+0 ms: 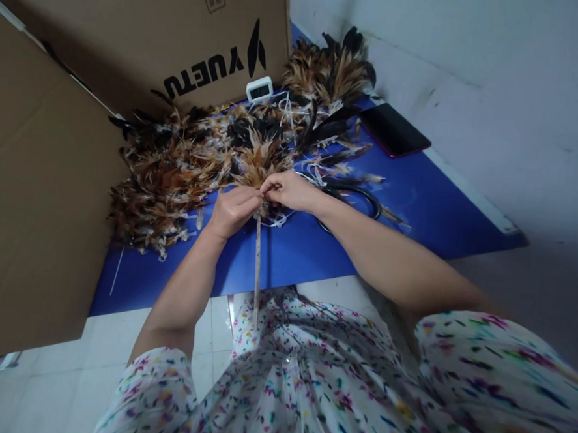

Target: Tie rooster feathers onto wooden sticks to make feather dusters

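A feather duster (pixel 258 159) with brown feathers and a thin light stick (pixel 258 267) is in front of me. The stick points back toward my body. My left hand (pixel 235 210) is closed round the duster where the feathers meet the stick. Close against it, my right hand (pixel 290 190) pinches at the same spot; whatever lies between its fingertips is too small to make out. White ribbon-like strips (pixel 279 221) show just under the hands. A black cable-like loop (pixel 368 198) lies by my right forearm.
Piles of brown and black feathers (pixel 158 189) cover the left and back of the blue table (pixel 316 257). A bunch of feathers (pixel 332 69) stands by the wall. A small white digital clock (pixel 259 89), a dark phone or tablet (pixel 395 130) and a large cardboard box (pixel 133 43) are also there.
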Action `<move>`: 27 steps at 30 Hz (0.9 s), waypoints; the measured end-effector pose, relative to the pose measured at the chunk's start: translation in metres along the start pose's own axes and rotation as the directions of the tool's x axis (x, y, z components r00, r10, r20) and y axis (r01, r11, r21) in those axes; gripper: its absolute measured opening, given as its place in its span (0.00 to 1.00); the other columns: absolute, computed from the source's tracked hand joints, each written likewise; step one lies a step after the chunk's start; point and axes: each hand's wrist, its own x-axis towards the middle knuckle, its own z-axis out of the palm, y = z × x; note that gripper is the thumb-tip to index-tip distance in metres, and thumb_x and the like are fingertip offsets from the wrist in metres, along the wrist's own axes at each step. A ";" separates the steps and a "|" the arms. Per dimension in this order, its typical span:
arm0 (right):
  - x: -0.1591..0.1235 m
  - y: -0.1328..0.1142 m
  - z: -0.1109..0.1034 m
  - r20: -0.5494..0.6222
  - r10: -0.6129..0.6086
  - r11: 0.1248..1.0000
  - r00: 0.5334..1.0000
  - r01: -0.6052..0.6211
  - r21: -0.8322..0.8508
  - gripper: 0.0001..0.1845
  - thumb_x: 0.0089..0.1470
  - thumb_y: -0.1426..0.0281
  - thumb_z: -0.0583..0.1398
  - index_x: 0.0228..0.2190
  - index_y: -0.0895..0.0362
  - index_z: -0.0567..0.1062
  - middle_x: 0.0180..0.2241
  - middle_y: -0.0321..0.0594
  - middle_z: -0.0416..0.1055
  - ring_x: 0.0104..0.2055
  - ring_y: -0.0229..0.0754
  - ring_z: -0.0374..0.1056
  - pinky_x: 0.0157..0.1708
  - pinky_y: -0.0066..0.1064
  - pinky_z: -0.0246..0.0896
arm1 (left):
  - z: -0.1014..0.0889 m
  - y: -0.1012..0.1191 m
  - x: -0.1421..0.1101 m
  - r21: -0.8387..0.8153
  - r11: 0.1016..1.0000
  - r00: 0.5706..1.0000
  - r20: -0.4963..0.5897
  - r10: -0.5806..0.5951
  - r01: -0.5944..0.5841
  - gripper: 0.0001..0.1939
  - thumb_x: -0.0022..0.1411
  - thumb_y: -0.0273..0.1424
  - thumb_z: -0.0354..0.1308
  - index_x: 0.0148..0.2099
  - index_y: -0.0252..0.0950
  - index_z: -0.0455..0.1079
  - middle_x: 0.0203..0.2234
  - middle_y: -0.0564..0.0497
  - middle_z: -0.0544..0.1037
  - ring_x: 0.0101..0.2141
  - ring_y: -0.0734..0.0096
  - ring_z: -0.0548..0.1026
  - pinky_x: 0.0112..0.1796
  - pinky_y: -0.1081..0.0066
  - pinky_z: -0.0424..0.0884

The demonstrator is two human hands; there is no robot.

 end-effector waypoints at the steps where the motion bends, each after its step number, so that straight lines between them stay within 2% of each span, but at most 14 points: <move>1: 0.000 -0.001 0.000 -0.003 0.004 0.999 1.000 -0.004 0.032 0.10 0.49 0.81 0.58 0.33 0.62 0.78 0.17 0.31 0.68 0.21 0.31 0.65 0.25 0.23 0.58 | 0.000 -0.001 -0.001 0.004 1.000 1.000 -0.003 0.001 -0.001 0.06 0.65 0.26 0.54 0.37 0.36 0.72 0.35 0.46 0.81 0.40 0.71 0.78 0.42 0.70 0.73; 6: 0.000 -0.004 0.000 0.002 -0.035 0.985 0.999 0.034 0.170 0.08 0.49 0.82 0.57 0.30 0.62 0.75 0.18 0.29 0.67 0.19 0.29 0.63 0.23 0.22 0.56 | 0.004 -0.003 -0.003 0.007 1.000 0.997 -0.074 -0.009 0.010 0.04 0.64 0.26 0.56 0.37 0.36 0.73 0.34 0.46 0.81 0.39 0.70 0.78 0.41 0.69 0.74; 10: 0.001 -0.005 0.000 0.016 -0.070 0.974 0.997 0.065 0.215 0.08 0.49 0.82 0.58 0.31 0.62 0.74 0.20 0.29 0.68 0.19 0.29 0.62 0.21 0.22 0.55 | 0.006 -0.003 -0.002 -0.010 1.000 0.987 -0.160 -0.009 0.007 0.03 0.62 0.24 0.58 0.38 0.35 0.72 0.33 0.46 0.81 0.38 0.70 0.79 0.40 0.69 0.75; 17: 0.001 -0.003 0.001 0.019 0.003 0.996 1.000 -0.004 0.084 0.05 0.55 0.77 0.58 0.34 0.60 0.75 0.17 0.29 0.66 0.17 0.30 0.62 0.19 0.21 0.54 | 0.010 -0.003 -0.003 -0.056 0.998 0.967 -0.249 -0.053 0.041 0.03 0.60 0.24 0.60 0.37 0.35 0.72 0.32 0.47 0.82 0.36 0.71 0.80 0.39 0.70 0.75; 21: -0.002 -0.007 0.003 0.036 0.027 0.998 0.999 -0.028 0.053 0.07 0.56 0.79 0.55 0.35 0.59 0.72 0.16 0.28 0.66 0.16 0.31 0.62 0.17 0.22 0.56 | 0.012 -0.005 -0.006 -0.035 0.996 0.960 -0.266 -0.091 0.084 0.01 0.60 0.26 0.61 0.36 0.36 0.73 0.31 0.48 0.82 0.34 0.72 0.80 0.38 0.71 0.75; 27: -0.007 -0.012 0.002 0.014 -0.011 1.000 1.000 0.011 0.003 0.06 0.55 0.78 0.54 0.33 0.57 0.68 0.16 0.28 0.66 0.16 0.32 0.64 0.17 0.21 0.56 | 0.014 -0.003 -0.005 -0.043 0.994 0.951 -0.289 -0.112 0.104 0.01 0.60 0.26 0.60 0.36 0.36 0.73 0.32 0.49 0.83 0.33 0.73 0.80 0.37 0.73 0.75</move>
